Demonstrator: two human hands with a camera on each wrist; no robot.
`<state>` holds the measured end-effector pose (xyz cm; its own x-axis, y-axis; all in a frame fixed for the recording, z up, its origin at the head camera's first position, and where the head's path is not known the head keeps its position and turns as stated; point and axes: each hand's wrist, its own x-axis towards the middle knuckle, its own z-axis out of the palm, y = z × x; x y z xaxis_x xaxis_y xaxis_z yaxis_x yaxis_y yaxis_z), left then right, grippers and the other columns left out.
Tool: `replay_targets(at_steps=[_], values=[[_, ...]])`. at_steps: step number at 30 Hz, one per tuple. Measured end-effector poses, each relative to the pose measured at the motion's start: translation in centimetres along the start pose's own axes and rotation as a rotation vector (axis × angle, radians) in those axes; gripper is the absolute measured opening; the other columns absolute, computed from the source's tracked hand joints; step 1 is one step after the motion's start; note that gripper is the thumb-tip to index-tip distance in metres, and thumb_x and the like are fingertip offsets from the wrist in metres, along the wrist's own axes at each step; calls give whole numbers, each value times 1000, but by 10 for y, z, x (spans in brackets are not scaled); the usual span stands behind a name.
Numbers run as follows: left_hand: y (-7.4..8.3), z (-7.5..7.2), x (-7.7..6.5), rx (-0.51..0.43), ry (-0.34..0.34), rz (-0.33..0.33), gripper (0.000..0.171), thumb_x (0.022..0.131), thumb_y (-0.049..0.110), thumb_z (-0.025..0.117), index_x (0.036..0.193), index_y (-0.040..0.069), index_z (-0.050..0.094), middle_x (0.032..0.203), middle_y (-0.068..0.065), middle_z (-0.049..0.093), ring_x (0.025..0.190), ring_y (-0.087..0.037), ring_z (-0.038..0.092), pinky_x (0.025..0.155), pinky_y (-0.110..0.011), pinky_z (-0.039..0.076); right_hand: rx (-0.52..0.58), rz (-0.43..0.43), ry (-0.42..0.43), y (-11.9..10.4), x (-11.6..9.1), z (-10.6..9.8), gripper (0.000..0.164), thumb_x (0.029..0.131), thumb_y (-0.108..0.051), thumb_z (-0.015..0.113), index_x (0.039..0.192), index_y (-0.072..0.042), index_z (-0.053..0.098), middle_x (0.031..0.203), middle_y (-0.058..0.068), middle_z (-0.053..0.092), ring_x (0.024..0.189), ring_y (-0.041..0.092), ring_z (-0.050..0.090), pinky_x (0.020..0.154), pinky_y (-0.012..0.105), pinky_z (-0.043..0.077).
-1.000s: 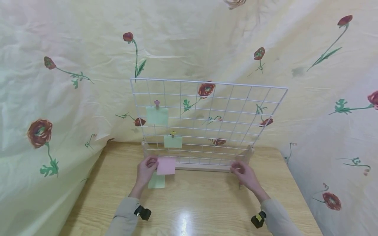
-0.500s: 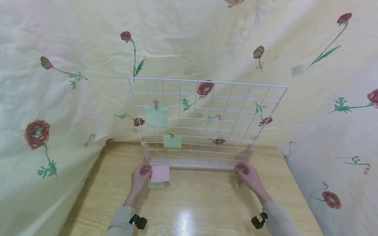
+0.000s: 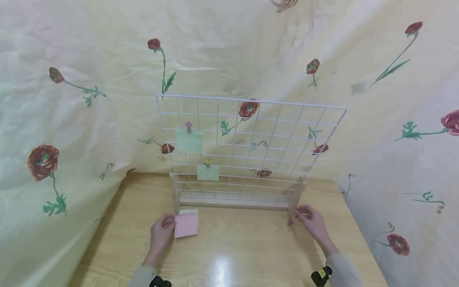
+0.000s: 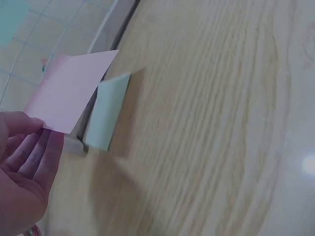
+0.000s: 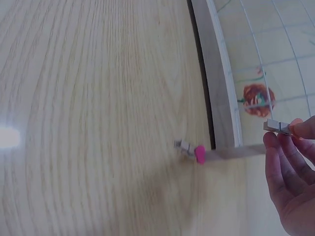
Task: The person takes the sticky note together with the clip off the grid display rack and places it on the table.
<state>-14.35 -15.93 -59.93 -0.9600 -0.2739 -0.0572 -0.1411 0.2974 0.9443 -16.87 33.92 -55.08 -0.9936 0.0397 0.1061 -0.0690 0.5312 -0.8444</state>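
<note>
My left hand (image 3: 159,235) pinches a square pink paper note (image 4: 69,91) by its edge, thumb on top, above the table. A pale green note (image 4: 106,114) lies on the table by the rack's left foot; in the head view the pink note partly covers it. Near the rack's right foot, my right hand (image 3: 314,227) pinches a small wooden clothespin (image 5: 275,127) with an orange piece at the end under my thumb. Another clothespin (image 5: 186,147), with a pink heart, lies on the table close to that hand.
A white wire grid (image 3: 251,115) leans back in a pale wooden stand (image 3: 233,204). On its left side hang two green notes, the upper one (image 3: 189,142) under a pink clip, the lower one (image 3: 208,174) under a yellow clip. Floral cloth (image 3: 107,40) surrounds the table (image 3: 251,247).
My left hand has drawn the pink note down and left, away from the grid, over the green note. My right hand has moved slightly right and down, off the grid's lower corner.
</note>
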Motion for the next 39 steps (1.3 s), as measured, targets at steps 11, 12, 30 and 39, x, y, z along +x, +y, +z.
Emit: replay_targets(at_steps=[11,12,30,39], values=[[-17,-22,-6,52,22,-43,19,90,-3,58,108,-8,62,99,-22,67,95,-35,65,73,-25,56,-3,72,20,21,-1,-5,23,95,-8,60,109,11,58,101,25,65,84,30,68,70,27,57],[-18,-23,-6,51,26,-43,18,90,-4,58,107,-8,62,98,-22,67,94,-34,65,72,-23,56,-5,74,17,22,-1,-6,23,96,-9,60,109,10,58,101,25,65,83,29,68,71,28,57],[-31,-44,1,112,83,-16,16,88,-6,61,103,-10,63,94,-24,68,89,-31,66,67,-13,49,-77,177,-27,35,0,0,27,97,-12,59,112,10,57,104,25,64,89,37,66,72,35,57],[-41,-55,12,180,94,19,15,86,-6,61,101,-10,63,89,-21,68,84,-29,66,65,-18,50,-144,225,-55,47,-3,3,28,97,-13,59,111,11,58,100,22,64,94,38,63,72,36,56]])
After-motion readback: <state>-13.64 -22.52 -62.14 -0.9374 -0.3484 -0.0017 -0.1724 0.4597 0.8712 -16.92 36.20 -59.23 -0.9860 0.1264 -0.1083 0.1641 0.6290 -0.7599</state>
